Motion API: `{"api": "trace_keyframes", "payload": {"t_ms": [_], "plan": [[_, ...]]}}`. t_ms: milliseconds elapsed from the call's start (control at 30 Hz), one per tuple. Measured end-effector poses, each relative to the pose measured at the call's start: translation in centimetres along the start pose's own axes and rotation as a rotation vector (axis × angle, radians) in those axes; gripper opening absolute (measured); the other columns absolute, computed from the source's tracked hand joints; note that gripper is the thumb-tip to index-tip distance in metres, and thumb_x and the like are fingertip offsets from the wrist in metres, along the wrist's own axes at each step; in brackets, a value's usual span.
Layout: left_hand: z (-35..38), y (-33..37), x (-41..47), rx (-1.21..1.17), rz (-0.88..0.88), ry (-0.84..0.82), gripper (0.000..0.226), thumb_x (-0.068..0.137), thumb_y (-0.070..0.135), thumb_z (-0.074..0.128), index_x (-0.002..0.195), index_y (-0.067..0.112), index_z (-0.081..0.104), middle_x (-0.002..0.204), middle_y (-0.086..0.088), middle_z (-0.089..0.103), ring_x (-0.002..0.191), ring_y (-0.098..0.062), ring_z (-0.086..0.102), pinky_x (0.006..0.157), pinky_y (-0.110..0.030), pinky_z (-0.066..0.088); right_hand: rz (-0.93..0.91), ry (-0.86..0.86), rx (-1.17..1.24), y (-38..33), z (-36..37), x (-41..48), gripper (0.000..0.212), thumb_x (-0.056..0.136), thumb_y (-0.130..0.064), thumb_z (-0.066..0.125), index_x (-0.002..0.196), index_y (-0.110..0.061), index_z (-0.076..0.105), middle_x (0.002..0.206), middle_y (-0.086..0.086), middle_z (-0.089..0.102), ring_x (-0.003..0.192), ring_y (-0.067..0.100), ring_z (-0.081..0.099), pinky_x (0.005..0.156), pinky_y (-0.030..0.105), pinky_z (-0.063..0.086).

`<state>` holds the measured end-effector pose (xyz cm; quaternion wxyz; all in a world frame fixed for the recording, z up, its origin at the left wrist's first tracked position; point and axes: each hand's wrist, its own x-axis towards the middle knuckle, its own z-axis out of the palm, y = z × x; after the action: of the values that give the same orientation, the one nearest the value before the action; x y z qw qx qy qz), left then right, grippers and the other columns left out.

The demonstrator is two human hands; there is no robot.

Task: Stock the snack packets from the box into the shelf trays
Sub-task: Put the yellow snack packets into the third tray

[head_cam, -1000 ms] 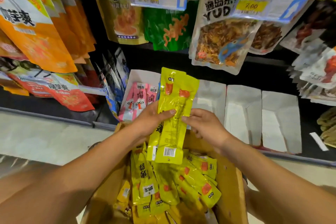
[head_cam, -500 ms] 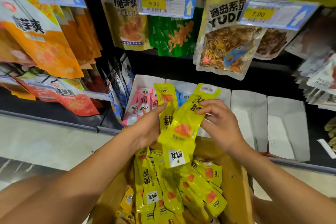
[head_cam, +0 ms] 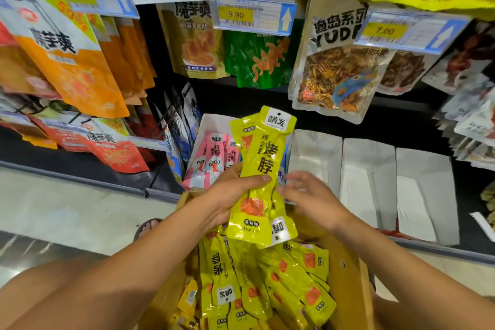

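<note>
Nearest: the cardboard box (head_cam: 348,284), open-topped, sits low in view between the two forearms. Loose packets (head_cam: 257,292), all yellow, lie heaped and overlapping inside it. The brown right wall of the box stands up beside the heap.

Over the box's far edge, the left hand (head_cam: 227,195) grips the held packets (head_cam: 263,169), a small bunch of the same yellow kind. The bunch is near upright and leans a little right. The thumb lies across its front at mid-length and the fingers wrap behind. Its lower end hangs above the heap and its top end rises in front of the tray row.

The right hand (head_cam: 310,195) is just right of the bunch, fingers spread and slack, holding nothing. It is blurred, so contact with the bunch's right edge cannot be told.

Beyond, a shelf rail (head_cam: 160,193) edges the lowest shelf, with pale floor (head_cam: 67,209) left of the box. Pink packets (head_cam: 214,158) stand in the tray behind and left of the bunch. Three white trays (head_cam: 367,182) stand side by side to the right, with bare white walls and floors showing.

Farthest, bags hang above the trays: orange bags (head_cam: 67,61) at left, a green bag (head_cam: 262,61) at centre and a fish bag (head_cam: 340,69) at right. The 9.90 tag (head_cam: 254,15) and the 7.00 tag (head_cam: 385,31) jut forward above them.
</note>
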<state>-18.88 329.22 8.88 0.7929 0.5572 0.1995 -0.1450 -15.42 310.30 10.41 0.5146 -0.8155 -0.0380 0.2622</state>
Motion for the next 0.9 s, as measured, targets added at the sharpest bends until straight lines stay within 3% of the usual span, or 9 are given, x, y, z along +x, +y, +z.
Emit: {"api": "trace_keyframes", "payload": {"t_ms": [100,267,367,433,500,600,667,767,900], "plan": [[-0.5,0.0,0.4,-0.001,0.01,0.054,0.047,0.087,0.004,0.077,0.132,0.006,0.062,0.116,-0.02,0.074,0.106,-0.042,0.072,0.097,-0.063,0.054,0.151,-0.256,0.023,1.2,0.4,0.0,0.02,0.089,-0.03,0.074,0.104,-0.017,0.073,0.1,0.002,0.077,0.096,0.02,0.073,0.094,0.043,0.056],[-1.5,0.3,0.5,0.238,-0.01,0.107,0.022,0.098,0.011,0.067,0.12,0.014,0.068,0.11,-0.011,0.078,0.102,-0.034,0.074,0.098,-0.059,0.055,0.156,-0.089,0.178,1.9,-0.4,0.8,0.028,0.09,-0.026,0.074,0.114,-0.013,0.069,0.098,0.009,0.077,0.094,0.027,0.074,0.086,0.047,0.06],[-2.0,0.3,0.4,0.386,0.016,0.16,0.017,0.1,0.011,0.062,0.115,0.015,0.068,0.105,-0.012,0.078,0.081,-0.031,0.077,0.067,-0.043,0.064,0.062,0.056,0.047,1.9,-2.2,1.6,0.023,0.09,-0.028,0.075,0.107,-0.014,0.072,0.093,0.004,0.077,0.085,0.022,0.075,0.075,0.043,0.063],[-2.1,0.6,0.2,0.406,0.047,0.173,0.022,0.102,0.011,0.061,0.123,0.014,0.063,0.106,-0.006,0.079,0.074,-0.024,0.077,0.046,-0.023,0.051,-0.029,0.126,-0.263,2.3,-3.6,1.8,0.022,0.086,-0.037,0.077,0.097,-0.018,0.072,0.089,-0.002,0.074,0.082,0.019,0.072,0.071,0.035,0.059],[-2.2,0.8,0.2,0.414,0.086,0.163,0.026,0.104,0.014,0.059,0.13,0.016,0.059,0.111,-0.002,0.077,0.076,-0.017,0.077,0.048,-0.022,0.051,-0.086,0.13,-0.458,2.3,-4.5,1.8,0.024,0.087,-0.039,0.075,0.097,-0.018,0.07,0.093,-0.004,0.07,0.087,0.018,0.065,0.073,0.034,0.051],[-2.0,1.7,-0.2,0.463,0.186,0.169,0.027,0.106,0.021,0.057,0.133,0.025,0.058,0.114,0.003,0.076,0.092,-0.017,0.077,0.066,-0.032,0.056,-0.123,0.024,-0.516,2.1,-5.3,2.0,0.024,0.094,-0.033,0.068,0.114,-0.02,0.066,0.11,-0.003,0.065,0.102,0.02,0.061,0.083,0.034,0.049],[-1.9,2.2,-0.2,0.515,0.288,0.189,0.021,0.106,0.021,0.056,0.126,0.027,0.061,0.111,0.0,0.076,0.092,-0.022,0.075,0.065,-0.03,0.055,-0.194,0.008,-0.539,1.9,-5.8,2.0,0.021,0.095,-0.03,0.066,0.114,-0.021,0.068,0.111,0.001,0.068,0.102,0.021,0.063,0.086,0.037,0.051],[-1.8,2.8,-0.5,0.507,0.424,0.221,0.019,0.105,0.017,0.056,0.114,0.034,0.06,0.101,-0.004,0.073,0.081,-0.023,0.071,0.051,-0.017,0.047,-0.262,0.082,-0.361,0.8,-6.2,1.7,0.015,0.09,-0.029,0.073,0.102,-0.019,0.075,0.095,0.002,0.074,0.085,0.02,0.069,0.077,0.04,0.059],[-1.6,2.4,-0.1,0.572,0.468,0.219,0.019,0.104,0.023,0.058,0.108,0.041,0.062,0.106,0.007,0.074,0.085,-0.012,0.073,0.059,-0.02,0.047,-0.291,0.132,-0.06,-0.9,-5.9,1.1,0.009,0.088,-0.026,0.076,0.089,-0.018,0.078,0.082,0.003,0.076,0.08,0.025,0.072,0.074,0.038,0.06]]}}
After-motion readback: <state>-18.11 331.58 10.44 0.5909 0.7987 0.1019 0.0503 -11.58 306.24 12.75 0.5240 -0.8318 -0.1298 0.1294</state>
